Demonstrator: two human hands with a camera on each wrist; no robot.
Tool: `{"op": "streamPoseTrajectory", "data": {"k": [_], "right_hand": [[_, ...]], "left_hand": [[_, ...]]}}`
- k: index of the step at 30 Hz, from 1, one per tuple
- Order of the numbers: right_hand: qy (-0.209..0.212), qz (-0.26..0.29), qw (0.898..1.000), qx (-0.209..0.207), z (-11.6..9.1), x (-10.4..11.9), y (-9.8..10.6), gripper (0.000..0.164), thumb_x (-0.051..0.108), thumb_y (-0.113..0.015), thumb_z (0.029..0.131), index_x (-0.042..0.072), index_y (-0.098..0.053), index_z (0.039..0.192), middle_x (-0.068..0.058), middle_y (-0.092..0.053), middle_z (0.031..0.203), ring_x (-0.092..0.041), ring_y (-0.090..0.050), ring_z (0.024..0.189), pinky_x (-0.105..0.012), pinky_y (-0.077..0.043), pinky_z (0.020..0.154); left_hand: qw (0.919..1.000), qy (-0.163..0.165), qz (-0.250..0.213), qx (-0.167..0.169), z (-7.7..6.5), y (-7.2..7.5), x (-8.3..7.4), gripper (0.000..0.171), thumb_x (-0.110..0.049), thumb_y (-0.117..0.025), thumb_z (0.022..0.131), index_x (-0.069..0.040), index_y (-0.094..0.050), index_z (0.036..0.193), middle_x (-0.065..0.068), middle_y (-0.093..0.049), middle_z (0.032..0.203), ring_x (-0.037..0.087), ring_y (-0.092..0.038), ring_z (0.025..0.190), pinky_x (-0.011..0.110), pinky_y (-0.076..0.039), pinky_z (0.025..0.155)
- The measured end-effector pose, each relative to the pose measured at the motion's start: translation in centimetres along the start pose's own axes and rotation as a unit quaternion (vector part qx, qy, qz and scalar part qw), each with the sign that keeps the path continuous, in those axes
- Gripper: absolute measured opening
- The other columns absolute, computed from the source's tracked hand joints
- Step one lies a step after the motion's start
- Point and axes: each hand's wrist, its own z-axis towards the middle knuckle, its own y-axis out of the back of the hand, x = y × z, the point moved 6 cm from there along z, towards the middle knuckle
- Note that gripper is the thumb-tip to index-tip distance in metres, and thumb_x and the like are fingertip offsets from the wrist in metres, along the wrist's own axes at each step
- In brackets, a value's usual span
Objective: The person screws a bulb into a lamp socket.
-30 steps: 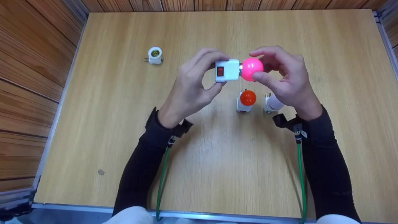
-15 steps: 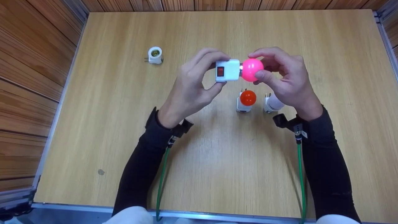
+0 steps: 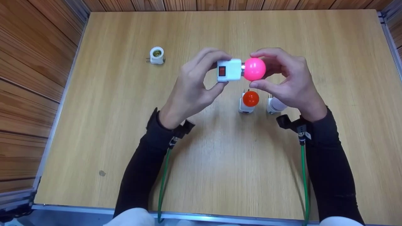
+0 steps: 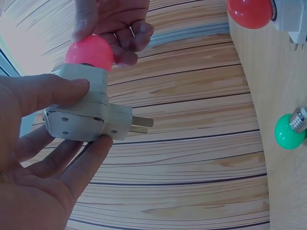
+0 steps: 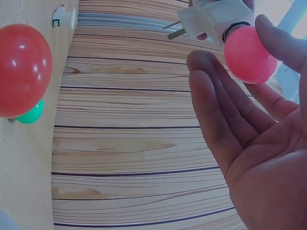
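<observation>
My left hand (image 3: 194,84) grips a white plug-in lamp socket (image 3: 233,69) with a red switch, thumb on one side and fingers on the other. Its two metal prongs (image 4: 142,120) stick out to the side in the left wrist view. A round pink bulb (image 3: 254,69) sits in the socket's mouth, a bit of its metal base showing. With thumb and index finger at opposite edges, my right hand (image 3: 292,78) pinches this bulb; its other fingers extend loosely below in the right wrist view. Both hands are raised over the table.
On the table (image 3: 220,163) stand a socket with a red bulb (image 3: 251,99) and another with a whitish bulb (image 3: 278,104), partly behind the right hand. A bulbless socket (image 3: 156,55) is farther left. A green bulb (image 4: 289,132) lies on the tabletop, hidden in the head view.
My right thumb has slid from the pink bulb's face to its lower edge, while the index fingertip has come to its upper edge. The left hand and socket stay nearly still.
</observation>
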Motion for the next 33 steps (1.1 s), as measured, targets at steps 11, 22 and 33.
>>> {"op": "streamPoseTrajectory", "data": {"k": [11, 22, 33], "right_hand": [[0.043, 0.073, 0.994, -0.068, 0.1, 0.5, 0.2, 0.072, 0.011, -0.096, 0.077, -0.022, -0.054, 0.125, 0.001, -0.067, 0.130, -0.017, -0.071, 0.117, -0.019, -0.061, 0.100], [0.080, 0.097, 0.988, -0.093, 0.0, 1.2, 0.0, 0.064, 0.013, -0.095, 0.079, -0.025, -0.056, 0.113, -0.001, -0.070, 0.122, -0.018, -0.071, 0.111, -0.020, -0.062, 0.099], [0.078, 0.085, 0.989, -0.088, 0.1, 1.2, -0.1, 0.063, 0.022, -0.094, 0.082, -0.024, -0.060, 0.110, 0.002, -0.070, 0.120, -0.014, -0.071, 0.108, -0.018, -0.062, 0.097]], "left_hand": [[1.0000, 0.000, 0.003, 0.004, -0.1, -0.1, -0.1, 0.037, -0.013, -0.072, 0.100, 0.006, -0.063, 0.131, 0.017, -0.067, 0.127, 0.020, -0.069, 0.119, 0.019, -0.055, 0.112], [0.9998, -0.008, -0.015, -0.004, 0.1, 0.0, -0.3, 0.035, -0.009, -0.071, 0.100, 0.007, -0.064, 0.130, 0.018, -0.068, 0.124, 0.020, -0.070, 0.116, 0.020, -0.056, 0.111], [0.9999, -0.009, -0.007, -0.002, 0.0, 0.0, -0.3, 0.035, -0.010, -0.071, 0.100, 0.007, -0.064, 0.130, 0.018, -0.068, 0.124, 0.020, -0.070, 0.116, 0.019, -0.056, 0.111]]}}
